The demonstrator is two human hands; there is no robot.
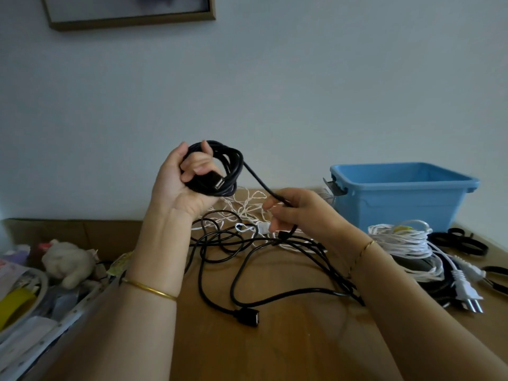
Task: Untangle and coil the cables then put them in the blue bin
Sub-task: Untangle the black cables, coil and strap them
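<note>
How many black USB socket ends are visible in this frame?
2. One USB socket end sits in the black coil gripped by the left hand; the other lies on the table, nearer the camera. More may hide in the tangle.

Pale grey-blue wall (302,78) filling the upper half of the frame, evenly and softly lit. Wood-edged picture frame (132,22) at upper left, cropped. Brown wooden bench (275,347) below. Cardboard box (68,229) and soft toy (68,262) at lower left.
</note>
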